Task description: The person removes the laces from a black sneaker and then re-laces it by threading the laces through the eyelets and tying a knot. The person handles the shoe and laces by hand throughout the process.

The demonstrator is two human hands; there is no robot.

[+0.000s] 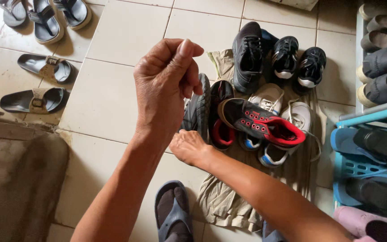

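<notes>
My left hand [166, 85] is raised above the tiled floor with its fingers curled and pinched shut; nothing shows in it. Beneath its wrist, my right hand [189, 148] reaches to the near end of a dark grey shoe [199, 107] standing on its side, and its fingers are hidden. Beside that shoe lie a black shoe with red lining [220, 123] and a black-and-red sneaker [260, 123] resting on two white sneakers [270, 96]. The pile sits on a beige cloth [222, 204].
Three black sneakers [247, 54] stand at the far end of the cloth. A blue shoe rack [372, 115] holding footwear fills the right edge. Dark sandals [34, 101] lie at left, above a worn brown mat [19, 179]. My foot in a grey-blue slipper [173, 210] is at the bottom.
</notes>
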